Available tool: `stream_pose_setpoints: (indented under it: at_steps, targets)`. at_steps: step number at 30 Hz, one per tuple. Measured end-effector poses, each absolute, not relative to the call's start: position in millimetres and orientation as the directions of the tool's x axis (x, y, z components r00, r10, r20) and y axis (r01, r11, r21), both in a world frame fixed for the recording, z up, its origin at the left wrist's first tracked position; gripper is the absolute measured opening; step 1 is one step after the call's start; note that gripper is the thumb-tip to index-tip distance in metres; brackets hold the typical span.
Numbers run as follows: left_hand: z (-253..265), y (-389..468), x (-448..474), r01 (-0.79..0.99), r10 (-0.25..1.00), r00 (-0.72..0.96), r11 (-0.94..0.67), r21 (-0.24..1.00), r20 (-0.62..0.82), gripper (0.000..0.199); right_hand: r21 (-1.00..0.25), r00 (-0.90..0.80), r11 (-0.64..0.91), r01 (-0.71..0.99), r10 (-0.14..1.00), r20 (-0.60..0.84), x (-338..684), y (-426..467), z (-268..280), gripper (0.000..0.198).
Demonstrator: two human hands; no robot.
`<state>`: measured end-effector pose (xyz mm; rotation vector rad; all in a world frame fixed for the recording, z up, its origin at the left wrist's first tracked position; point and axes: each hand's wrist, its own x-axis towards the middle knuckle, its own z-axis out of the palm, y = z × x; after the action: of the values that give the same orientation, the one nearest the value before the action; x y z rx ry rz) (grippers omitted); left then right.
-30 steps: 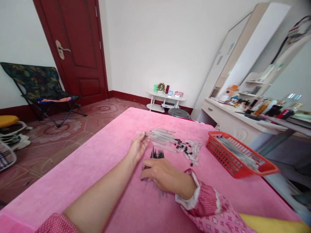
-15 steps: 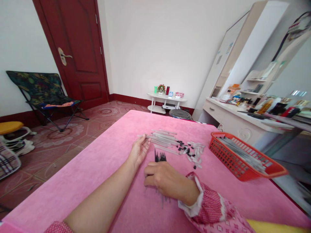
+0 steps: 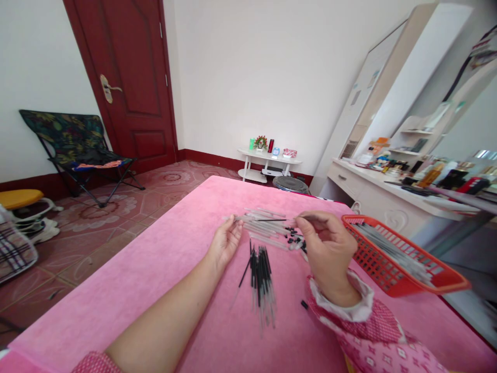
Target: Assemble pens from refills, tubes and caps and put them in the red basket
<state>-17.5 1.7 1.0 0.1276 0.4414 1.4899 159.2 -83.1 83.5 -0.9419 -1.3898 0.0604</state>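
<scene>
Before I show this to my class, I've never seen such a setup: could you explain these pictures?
There is no machine here: you see a person's bare left hand and right hand. The camera is worn on the head, looking forward and down over a pink cloth.

The left hand pinches what looks like a pale tube; the right hand holds a thin dark stick pointing toward it. Whether they join is too blurred to tell.

On the cloth lie a bundle of black-and-clear sticks, more pale tubes and small black pieces. A red basket holding long grey sticks stands at the right.
</scene>
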Motion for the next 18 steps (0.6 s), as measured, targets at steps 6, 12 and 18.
stream_pose_setpoints:
  at_steps: [6,12,18]
  targets:
    - [1.8,1.8,-18.9,-0.948,0.978,0.024,0.088,0.306,-0.206,0.017,-0.551,0.259,0.680,0.483,0.491,0.832,160.9,-86.2,89.8,0.008]
    - [4.8,-3.2,-15.7,-0.931,0.984,0.070,0.123,0.342,-0.162,0.016,-0.555,0.242,0.675,0.485,0.507,0.827,160.0,-84.2,86.0,0.007]
    - [7.8,-13.4,-6.8,-0.870,0.977,0.198,0.212,0.445,-0.078,0.014,-0.576,0.213,0.681,0.453,0.544,0.811,161.2,-84.0,87.3,0.006]
